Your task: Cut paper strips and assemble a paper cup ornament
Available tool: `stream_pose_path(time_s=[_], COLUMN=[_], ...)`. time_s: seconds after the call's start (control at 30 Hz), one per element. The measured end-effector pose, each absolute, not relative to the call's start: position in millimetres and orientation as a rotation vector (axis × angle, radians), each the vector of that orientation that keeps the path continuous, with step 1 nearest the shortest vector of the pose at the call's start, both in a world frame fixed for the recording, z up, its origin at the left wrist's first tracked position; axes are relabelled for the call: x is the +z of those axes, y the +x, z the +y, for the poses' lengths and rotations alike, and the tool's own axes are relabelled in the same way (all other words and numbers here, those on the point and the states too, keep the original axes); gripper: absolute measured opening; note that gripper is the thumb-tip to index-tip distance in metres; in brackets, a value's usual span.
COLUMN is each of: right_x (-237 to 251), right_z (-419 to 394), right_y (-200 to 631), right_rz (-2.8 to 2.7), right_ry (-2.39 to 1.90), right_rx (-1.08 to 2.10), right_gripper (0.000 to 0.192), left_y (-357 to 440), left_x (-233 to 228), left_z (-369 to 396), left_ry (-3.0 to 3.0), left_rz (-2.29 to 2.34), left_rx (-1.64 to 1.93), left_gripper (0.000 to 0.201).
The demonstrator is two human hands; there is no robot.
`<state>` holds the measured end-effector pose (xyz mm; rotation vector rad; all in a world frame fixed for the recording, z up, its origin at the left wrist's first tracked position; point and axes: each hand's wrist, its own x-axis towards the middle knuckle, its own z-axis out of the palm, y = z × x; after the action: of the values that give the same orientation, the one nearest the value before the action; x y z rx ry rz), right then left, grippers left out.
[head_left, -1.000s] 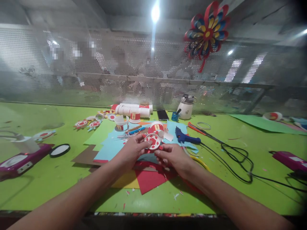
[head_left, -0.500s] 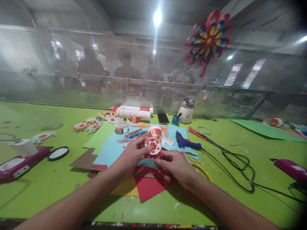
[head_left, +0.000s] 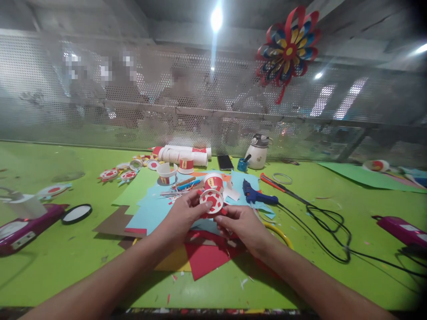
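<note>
— Green tabletop (head_left: 50,262), perforated metal screen behind it, a folded paper pinwheel (head_left: 288,49) hanging up high. Where is the cup?

— Held just above the coloured paper sheets (head_left: 200,260), between both hands. The paper cup (head_left: 211,200) lies tipped, its round bottom, white with red diamond patches, facing the camera, its long axis running away from the person.

— Which hand has it?

— The left hand (head_left: 183,215) grips its left side, thumb on the rim. The right hand (head_left: 242,224) sits just below and right, fingers curled closed at the lower edge on something red; what exactly, I cannot tell.

— Nearby?

— A blue glue gun (head_left: 255,195) to the right, its black cord looping off.
</note>
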<state>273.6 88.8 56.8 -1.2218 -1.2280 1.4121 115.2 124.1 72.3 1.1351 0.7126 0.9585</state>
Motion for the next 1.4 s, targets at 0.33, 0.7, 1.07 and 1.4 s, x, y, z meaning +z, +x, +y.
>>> stream_pose_path(time_s=[0.33,0.7,1.07,1.4], right_x=[56.6,61.9,61.5,61.8], right_z=[88.1,86.1,84.1,84.2], right_y=[276.3,276.3,278.3,279.3], right_rz=[-1.309,-1.267,-1.342,-1.402], right_ry=[-1.202,-1.175,-1.183,-1.210], right_rx=[1.414,1.461,1.472,1.474], right_gripper=[0.026,0.031,0.025,0.023], left_y=[114.5,114.2,110.4,111.7], left_x=[74.3,67.3,60.9,61.0], left_z=[122.7,130.8,138.0,137.6], left_ry=[1.101,1.076,1.104,1.130], left_rz=[0.681,0.568,0.635,0.604], left_rx=[0.899,0.998,0.992,0.985], left_gripper=[0.044,0.029,0.026,0.028])
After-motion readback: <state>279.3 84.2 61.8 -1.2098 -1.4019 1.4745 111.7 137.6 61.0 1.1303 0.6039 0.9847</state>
